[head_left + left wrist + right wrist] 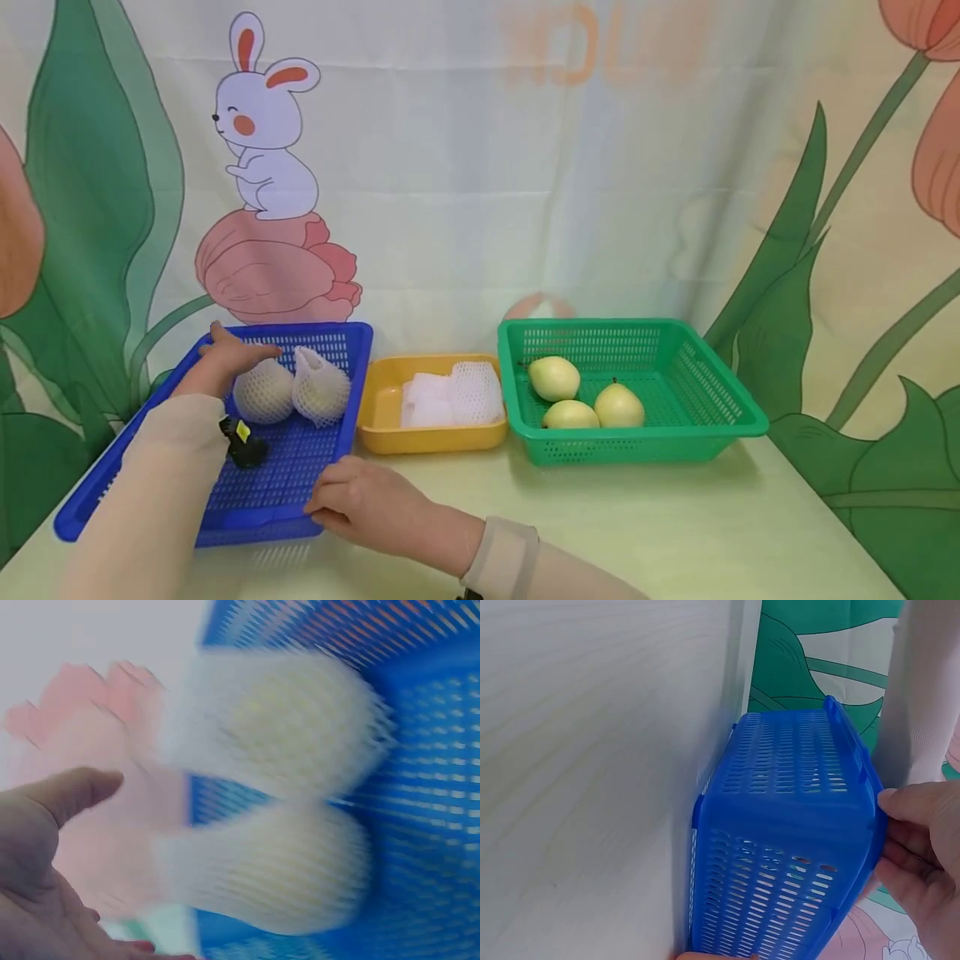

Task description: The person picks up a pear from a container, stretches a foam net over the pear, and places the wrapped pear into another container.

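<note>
A blue plastic basket (296, 467) stands at the left of the table. Inside it, against the back, are two pears in white foam nets, a left netted pear (262, 393) and a right netted pear (322, 390). My left hand (228, 360) is over the basket's back left side, beside the left netted pear; its fingers are spread and hold nothing, as the left wrist view also shows. With thumb and fingers my right hand (375, 504) pinches the rim at the basket's near right corner, seen closely in the right wrist view.
Next to the blue basket, a yellow tray (435, 442) holds folded white foam nets (476, 393). Right of that stands a green basket (637, 446) with three bare pears, one a yellow-green pear (555, 379). A printed curtain (450, 167) hangs behind the table.
</note>
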{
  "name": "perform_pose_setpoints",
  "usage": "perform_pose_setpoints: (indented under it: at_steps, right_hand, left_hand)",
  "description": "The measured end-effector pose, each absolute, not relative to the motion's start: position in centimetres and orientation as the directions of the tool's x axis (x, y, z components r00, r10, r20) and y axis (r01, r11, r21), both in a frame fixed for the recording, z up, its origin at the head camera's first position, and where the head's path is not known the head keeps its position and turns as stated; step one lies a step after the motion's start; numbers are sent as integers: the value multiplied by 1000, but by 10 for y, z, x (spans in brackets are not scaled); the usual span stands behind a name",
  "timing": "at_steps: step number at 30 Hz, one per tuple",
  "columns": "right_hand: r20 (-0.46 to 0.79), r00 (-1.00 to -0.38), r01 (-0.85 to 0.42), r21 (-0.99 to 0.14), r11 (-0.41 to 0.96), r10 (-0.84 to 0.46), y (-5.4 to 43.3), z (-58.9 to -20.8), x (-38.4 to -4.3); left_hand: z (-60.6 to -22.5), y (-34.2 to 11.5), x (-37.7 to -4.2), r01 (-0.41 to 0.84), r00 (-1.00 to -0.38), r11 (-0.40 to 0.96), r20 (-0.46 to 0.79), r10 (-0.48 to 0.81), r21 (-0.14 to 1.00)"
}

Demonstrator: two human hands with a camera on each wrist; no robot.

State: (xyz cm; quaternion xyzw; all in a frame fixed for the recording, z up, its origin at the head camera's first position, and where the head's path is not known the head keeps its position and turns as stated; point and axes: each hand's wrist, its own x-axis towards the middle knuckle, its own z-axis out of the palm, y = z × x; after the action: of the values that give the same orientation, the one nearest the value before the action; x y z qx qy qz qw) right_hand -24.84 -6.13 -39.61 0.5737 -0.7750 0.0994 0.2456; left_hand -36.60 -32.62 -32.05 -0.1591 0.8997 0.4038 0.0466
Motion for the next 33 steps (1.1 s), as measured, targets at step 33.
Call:
perform_pose_setpoints:
  at_steps: [33]
  right_hand:
    - [680,-460,-887,-329,323,-571,63,-322,-243]
  left_hand:
    - [-279,-200,-232,508,-814,740,526,245,441]
